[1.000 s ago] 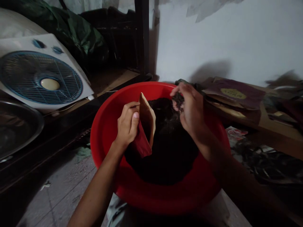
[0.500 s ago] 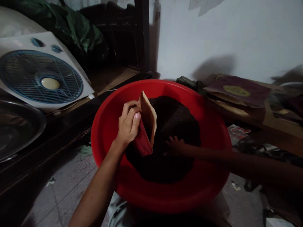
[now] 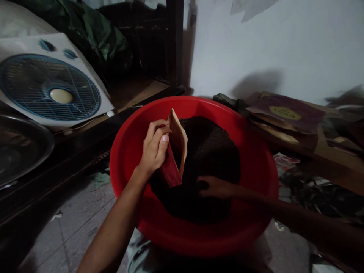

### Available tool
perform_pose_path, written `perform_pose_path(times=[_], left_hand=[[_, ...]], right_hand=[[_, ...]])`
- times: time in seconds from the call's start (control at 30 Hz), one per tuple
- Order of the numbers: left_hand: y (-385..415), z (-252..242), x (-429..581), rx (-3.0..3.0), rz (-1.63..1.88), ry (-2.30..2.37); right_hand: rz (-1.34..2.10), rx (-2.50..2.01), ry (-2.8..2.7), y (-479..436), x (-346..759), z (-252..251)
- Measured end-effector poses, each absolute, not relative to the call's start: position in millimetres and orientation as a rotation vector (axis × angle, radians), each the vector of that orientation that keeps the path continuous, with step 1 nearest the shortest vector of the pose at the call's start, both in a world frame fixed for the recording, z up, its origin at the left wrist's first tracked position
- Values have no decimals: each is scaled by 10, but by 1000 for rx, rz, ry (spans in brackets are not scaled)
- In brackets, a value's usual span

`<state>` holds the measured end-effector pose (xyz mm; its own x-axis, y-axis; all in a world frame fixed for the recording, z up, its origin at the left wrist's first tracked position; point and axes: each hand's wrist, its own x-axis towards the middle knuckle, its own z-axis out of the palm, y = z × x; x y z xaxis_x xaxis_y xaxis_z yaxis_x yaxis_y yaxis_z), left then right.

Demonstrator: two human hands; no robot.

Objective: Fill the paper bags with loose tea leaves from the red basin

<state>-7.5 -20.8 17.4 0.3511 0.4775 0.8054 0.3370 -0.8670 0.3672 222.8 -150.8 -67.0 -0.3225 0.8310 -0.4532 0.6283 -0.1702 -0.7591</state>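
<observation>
A large red plastic basin (image 3: 125, 151) holds a heap of dark, fine loose grains (image 3: 213, 151); their kind is too dim to tell. Over its left part, my left hand (image 3: 155, 146) grips a red paper bag (image 3: 172, 168) by its upper left edge. The bag stands tilted with its mouth gaping toward the right, showing a tan inside, and its lower end meets the heap. To the right of the bag, my right hand (image 3: 217, 187) is low in the heap, fingers and thumb curled round some dark grains. Shadow hides part of its fingers.
A white box fan (image 3: 61, 94) and a metal bowl (image 3: 25, 151) stand at the left. Flat purple-and-tan paper bags (image 3: 287, 112) lie stacked at the right, by a white wall (image 3: 278, 41). A green cloth bundle (image 3: 99, 41) sits behind the fan.
My right hand has gone from spread fingers to curled ones in the grains, a little lower. My left hand and the bag stay nearly still; the view has shifted slightly.
</observation>
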Motion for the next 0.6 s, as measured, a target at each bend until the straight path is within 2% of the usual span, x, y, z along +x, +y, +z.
perform_pose_path(times=[0.13,0.23,0.4,0.6], left_hand=[[-234,190,-63,2515,1448,622],[-263,197,-35,2545,1366,515],[-290,162,16,2608,1290,443],[-185,129,-43,2599,1343,604]], right_hand=[[1195,-1563,-1302,-1365,2152,-125],[865,-1269,-1066,-1173,2053,304],[646,-985,-1187,-855,1767,690],[394,-951,-1296,-796,1680,781]])
